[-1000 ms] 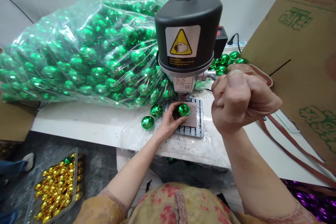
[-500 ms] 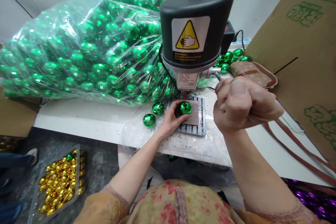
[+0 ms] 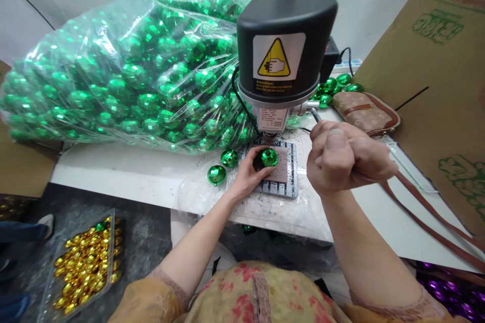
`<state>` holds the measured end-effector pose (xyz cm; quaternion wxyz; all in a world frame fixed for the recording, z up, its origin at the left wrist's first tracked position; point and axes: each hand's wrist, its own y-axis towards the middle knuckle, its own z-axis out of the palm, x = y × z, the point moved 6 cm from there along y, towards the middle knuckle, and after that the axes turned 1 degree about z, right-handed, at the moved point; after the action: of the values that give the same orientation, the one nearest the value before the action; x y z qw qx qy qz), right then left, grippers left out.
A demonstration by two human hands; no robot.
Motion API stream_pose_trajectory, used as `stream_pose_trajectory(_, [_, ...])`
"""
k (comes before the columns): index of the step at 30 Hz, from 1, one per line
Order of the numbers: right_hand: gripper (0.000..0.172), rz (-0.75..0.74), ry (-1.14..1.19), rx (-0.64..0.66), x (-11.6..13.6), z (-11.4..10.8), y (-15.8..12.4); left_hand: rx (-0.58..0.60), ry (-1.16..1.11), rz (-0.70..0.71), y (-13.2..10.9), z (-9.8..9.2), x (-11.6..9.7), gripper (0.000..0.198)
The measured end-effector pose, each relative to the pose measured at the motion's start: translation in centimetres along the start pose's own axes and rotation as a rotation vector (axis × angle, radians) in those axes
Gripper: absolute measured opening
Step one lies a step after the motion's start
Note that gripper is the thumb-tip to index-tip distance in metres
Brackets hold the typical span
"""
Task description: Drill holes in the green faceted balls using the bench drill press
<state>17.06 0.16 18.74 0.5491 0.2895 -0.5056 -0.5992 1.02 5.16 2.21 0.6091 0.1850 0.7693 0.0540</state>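
Under the chuck of a black bench drill press (image 3: pixel 282 40), my left hand (image 3: pixel 250 169) grips a shiny green faceted ball (image 3: pixel 269 157) between thumb and fingers. The ball rests on a pinkish-brown pad (image 3: pixel 279 174) upon the slotted metal base (image 3: pixel 291 181), with the drill tip right at its top. My right hand (image 3: pixel 343 159) is closed in a fist around the feed lever (image 3: pixel 316 114) on the press's right side; most of the lever is hidden. Two loose green balls (image 3: pixel 216 174) lie on the table just left of the base.
A big clear bag (image 3: pixel 125 75) of green balls fills the table's left. Several green balls, a small brown bag (image 3: pixel 366 111) with a strap and a cardboard box (image 3: pixel 428 75) stand right. On the floor, a clear tub (image 3: pixel 109 257) holds gold balls. Dark shavings dot the base.
My right fist has shifted slightly left with the lever. The left hand keeps the ball under the drill. The whole view has moved a little.
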Motion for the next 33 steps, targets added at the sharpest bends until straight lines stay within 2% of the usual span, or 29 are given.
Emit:
stream_pose_trajectory(4, [0.046,-0.03,0.008,-0.005,0.2,-0.1,0.1,-0.002,0.005,-0.003,0.0,0.0,0.0,0.055])
stream_pose_trajectory(9, [0.043,-0.049,0.03,0.08,0.1,-0.2,-0.6,-0.006,0.016,-0.006,0.0,0.0,-0.3,0.054])
stream_pose_trajectory(12, [0.043,-0.046,0.029,0.083,0.3,-0.2,-0.9,-0.013,0.021,-0.01,-0.1,-0.1,-0.3,0.054])
stream_pose_trajectory(14, [0.044,0.021,-0.01,0.037,0.2,-0.1,-0.3,-0.02,0.019,-0.009,0.0,-0.1,-0.1,0.054])
stream_pose_trajectory(18, [0.046,0.268,-0.017,-0.05,-0.2,0.9,2.5,-0.045,0.037,0.0,0.3,0.1,0.0,0.054])
stream_pose_trajectory(20, [0.045,0.356,-0.014,-0.054,-0.6,1.5,3.9,-0.108,0.105,0.031,-0.1,-0.2,-0.7,0.051])
stream_pose_trajectory(22, [0.045,0.385,-0.009,-0.055,-0.9,1.8,4.8,-0.199,0.222,0.1,-1.5,-0.7,-2.1,0.047])
stream_pose_trajectory(24, [0.045,0.353,0.0,-0.072,-1.0,1.8,5.3,-0.219,0.319,0.218,-4.1,-1.1,-3.9,0.047])
stream_pose_trajectory(25, [0.045,0.325,0.004,-0.08,-1.0,1.7,5.3,-0.177,0.348,0.294,-5.8,-1.0,-4.7,0.05])
stream_pose_trajectory(27, [0.046,0.272,0.015,-0.09,-0.8,1.8,5.3,-0.006,0.409,0.479,-9.7,-0.5,-5.9,0.056])
stream_pose_trajectory(30, [0.045,0.251,0.028,-0.078,-0.6,2.1,5.2,0.308,0.673,0.719,-15.6,1.0,-5.4,0.045])
stream_pose_trajectory(32, [0.044,0.246,0.027,-0.082,-0.4,2.1,5.2,0.428,0.875,0.724,-17.9,1.3,-4.0,0.036])
stream_pose_trajectory(33, [0.044,0.242,0.024,-0.084,-0.3,2.2,5.2,0.445,0.931,0.704,-18.4,1.3,-3.4,0.036])
